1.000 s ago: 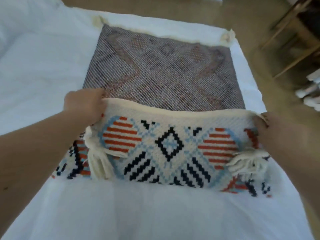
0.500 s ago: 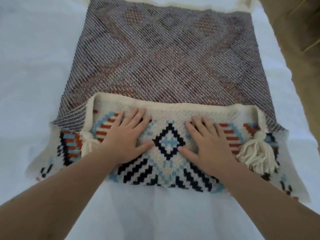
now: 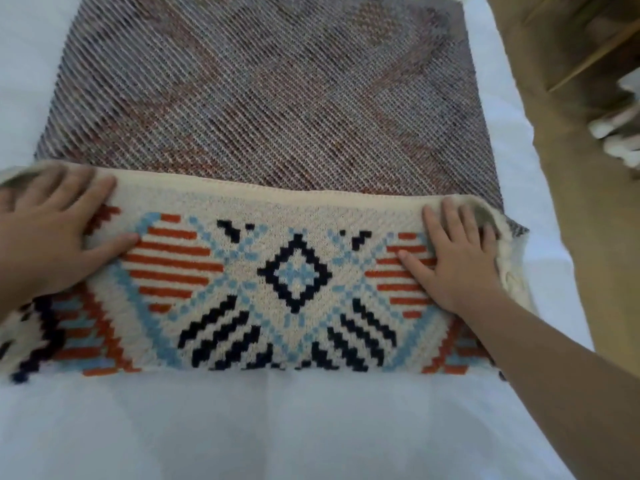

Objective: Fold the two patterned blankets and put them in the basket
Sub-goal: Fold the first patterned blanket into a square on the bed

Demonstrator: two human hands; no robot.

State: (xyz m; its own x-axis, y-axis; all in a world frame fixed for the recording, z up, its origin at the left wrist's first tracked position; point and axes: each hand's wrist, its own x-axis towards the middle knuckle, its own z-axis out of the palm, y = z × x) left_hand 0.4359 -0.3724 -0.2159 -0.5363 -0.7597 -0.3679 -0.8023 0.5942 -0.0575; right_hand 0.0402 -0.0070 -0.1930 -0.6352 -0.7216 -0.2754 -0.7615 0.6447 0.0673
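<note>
Nearest the person, a strip of bare white bed (image 3: 311,427) runs along the front edge, and just beyond it lies the blanket (image 3: 294,278) with its near end turned over into a band that shows the bright face: a navy diamond in the middle, orange stripes to either side. That band's long axis runs left to right across the bed, and the hands sit at its two ends. The left hand (image 3: 45,244) lies flat toward the left edge, fingers spread wide and pressing down, gripping nothing. The right hand (image 3: 457,258) does the same near the right edge, palm down, fingers splayed, with a cream tassel (image 3: 512,275) bunched just beside it. Each hand is nearest its own end of the fold, so I'd judge either could take a corner. Beyond the cream folded edge, away from the fingers, the dull striped reverse of the blanket stretches toward the far end of the bed, so the next turn probably goes that way. No basket is in view.
</note>
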